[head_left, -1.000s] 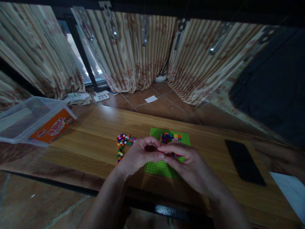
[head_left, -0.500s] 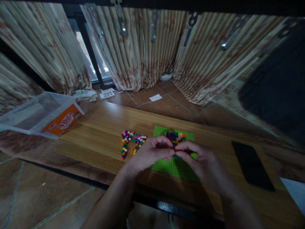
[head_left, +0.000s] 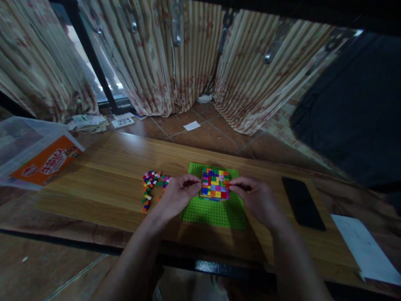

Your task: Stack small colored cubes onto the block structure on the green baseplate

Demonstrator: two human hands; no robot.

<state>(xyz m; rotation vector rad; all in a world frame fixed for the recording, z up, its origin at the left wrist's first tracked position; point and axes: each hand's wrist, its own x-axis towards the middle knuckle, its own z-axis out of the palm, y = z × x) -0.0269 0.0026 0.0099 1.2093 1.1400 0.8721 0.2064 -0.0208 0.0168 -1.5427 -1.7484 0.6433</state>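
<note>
A green studded baseplate [head_left: 213,211] lies on the wooden table [head_left: 109,167]. On its far part sits a square patch of small multicoloured bricks [head_left: 214,183]. My left hand [head_left: 177,196] is at the patch's left edge, fingers curled with the tips pinched against it. My right hand [head_left: 258,200] is at the right edge, fingers pinched at the bricks there. I cannot make out a loose brick in either hand. A heap of small loose coloured bricks [head_left: 151,184] lies on the table just left of my left hand.
A black phone [head_left: 302,202] lies flat right of the baseplate, a white sheet of paper [head_left: 365,248] beyond it at the table's right corner. A clear plastic box with an orange label [head_left: 40,161] rests at far left. Curtains and tiled floor lie behind the table.
My hands were joined over the baseplate's middle, pinching something small and red. They have parted to the left and right edges of the brick patch, which now shows fully. The view shifted.
</note>
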